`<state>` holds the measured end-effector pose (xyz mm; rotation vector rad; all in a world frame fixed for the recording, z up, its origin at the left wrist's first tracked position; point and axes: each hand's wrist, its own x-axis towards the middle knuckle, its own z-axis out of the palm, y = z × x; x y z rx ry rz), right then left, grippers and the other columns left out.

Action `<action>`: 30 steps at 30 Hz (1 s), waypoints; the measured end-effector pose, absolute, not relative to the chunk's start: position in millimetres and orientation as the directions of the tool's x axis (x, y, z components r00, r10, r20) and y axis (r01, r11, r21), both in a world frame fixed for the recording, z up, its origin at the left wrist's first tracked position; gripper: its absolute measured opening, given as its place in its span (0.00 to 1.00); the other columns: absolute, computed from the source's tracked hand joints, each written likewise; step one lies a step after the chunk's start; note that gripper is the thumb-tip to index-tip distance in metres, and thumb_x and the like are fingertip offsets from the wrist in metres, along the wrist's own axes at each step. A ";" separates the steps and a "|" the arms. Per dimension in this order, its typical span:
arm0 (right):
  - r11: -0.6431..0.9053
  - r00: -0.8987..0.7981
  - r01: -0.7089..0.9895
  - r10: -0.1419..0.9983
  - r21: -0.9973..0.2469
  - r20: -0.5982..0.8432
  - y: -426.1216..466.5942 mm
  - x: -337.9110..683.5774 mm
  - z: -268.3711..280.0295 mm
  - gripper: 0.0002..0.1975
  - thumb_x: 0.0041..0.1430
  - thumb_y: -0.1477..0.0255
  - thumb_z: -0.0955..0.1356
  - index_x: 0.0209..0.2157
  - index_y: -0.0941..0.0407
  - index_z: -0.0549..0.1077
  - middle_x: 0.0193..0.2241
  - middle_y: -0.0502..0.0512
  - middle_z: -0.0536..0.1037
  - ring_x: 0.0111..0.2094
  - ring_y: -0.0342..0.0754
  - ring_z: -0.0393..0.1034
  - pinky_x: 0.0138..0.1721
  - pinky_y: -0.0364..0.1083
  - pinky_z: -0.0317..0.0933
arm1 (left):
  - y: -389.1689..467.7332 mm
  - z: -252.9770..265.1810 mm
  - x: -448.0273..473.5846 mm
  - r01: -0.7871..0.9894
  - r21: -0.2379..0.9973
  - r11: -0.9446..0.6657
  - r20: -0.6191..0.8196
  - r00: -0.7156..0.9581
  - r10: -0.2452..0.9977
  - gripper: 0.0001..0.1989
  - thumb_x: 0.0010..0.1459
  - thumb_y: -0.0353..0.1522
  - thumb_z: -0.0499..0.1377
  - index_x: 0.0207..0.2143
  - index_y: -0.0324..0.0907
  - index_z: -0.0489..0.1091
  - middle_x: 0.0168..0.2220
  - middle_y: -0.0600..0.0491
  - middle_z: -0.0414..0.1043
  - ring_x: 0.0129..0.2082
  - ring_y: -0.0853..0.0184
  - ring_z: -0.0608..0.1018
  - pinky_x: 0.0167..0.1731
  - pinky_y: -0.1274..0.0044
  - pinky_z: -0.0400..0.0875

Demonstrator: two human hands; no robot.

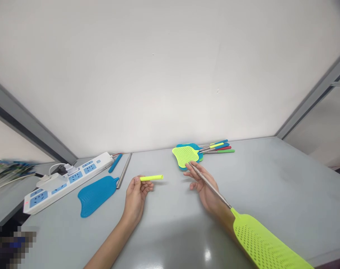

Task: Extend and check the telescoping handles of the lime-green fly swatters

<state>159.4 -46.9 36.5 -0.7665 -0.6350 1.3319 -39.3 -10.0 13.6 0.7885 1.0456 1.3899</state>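
Note:
Between thumb and fingers, my left hand [136, 191] pinches a yellow-green handle sleeve [155, 178], its open end facing right. My right hand [206, 188] has the steel rod of a yellow-green fly swatter [266, 239] lying across it, the rod's bare tip near the fingertips. The swatter's perforated head extends to the lower right, past the frame's edge. A gap separates sleeve and rod. Left of my left hand lie a blue swatter head [98, 195], a steel rod [124, 170] touching its neck, and a blue handle sleeve [115, 163].
Several fly swatters with coloured handles lie stacked by the wall, a yellow-green head [185, 156] on top. A white power strip [71, 181] with plugs and cables lies along the grey table's [170, 231] left side. Metal frame posts stand at both sides.

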 end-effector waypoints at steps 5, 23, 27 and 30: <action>0.081 0.100 -0.612 0.995 -0.787 0.024 -52.0 156.0 38.5 0.16 0.52 0.68 0.62 0.43 0.54 0.68 0.48 0.59 0.67 0.46 0.53 0.62 0.26 0.43 0.60 | -9.9 12.1 -39.7 -0.385 0.920 0.071 -0.119 -0.101 0.988 0.12 0.51 0.39 0.54 0.31 0.39 0.63 0.22 0.55 0.68 0.24 0.70 0.73 0.27 0.78 0.68; -0.072 0.016 -0.507 0.996 -0.859 -0.093 -49.5 150.1 28.0 0.18 0.52 0.60 0.61 0.31 0.59 0.73 0.20 0.53 0.69 0.21 0.42 0.60 0.21 0.41 0.53 | -14.3 17.1 -36.4 -0.398 0.907 0.137 -0.152 -0.006 0.988 0.12 0.50 0.38 0.55 0.32 0.38 0.64 0.23 0.53 0.69 0.25 0.69 0.73 0.28 0.77 0.67; -0.050 0.017 -0.508 0.998 -0.860 -0.068 -49.7 149.3 28.9 0.14 0.51 0.62 0.62 0.33 0.57 0.70 0.20 0.51 0.69 0.20 0.41 0.59 0.21 0.40 0.53 | -17.1 17.7 -35.0 -0.371 0.917 0.144 -0.146 0.025 0.989 0.13 0.50 0.39 0.54 0.33 0.38 0.64 0.24 0.52 0.70 0.25 0.69 0.73 0.28 0.77 0.67; -0.064 -0.026 -0.507 0.998 -0.859 -0.059 -50.5 149.1 29.8 0.10 0.51 0.64 0.63 0.32 0.56 0.67 0.20 0.49 0.70 0.19 0.40 0.59 0.20 0.39 0.51 | -17.4 16.6 -34.3 -0.347 0.929 0.127 -0.127 0.022 0.992 0.13 0.50 0.40 0.54 0.33 0.38 0.64 0.24 0.52 0.70 0.25 0.69 0.73 0.28 0.77 0.67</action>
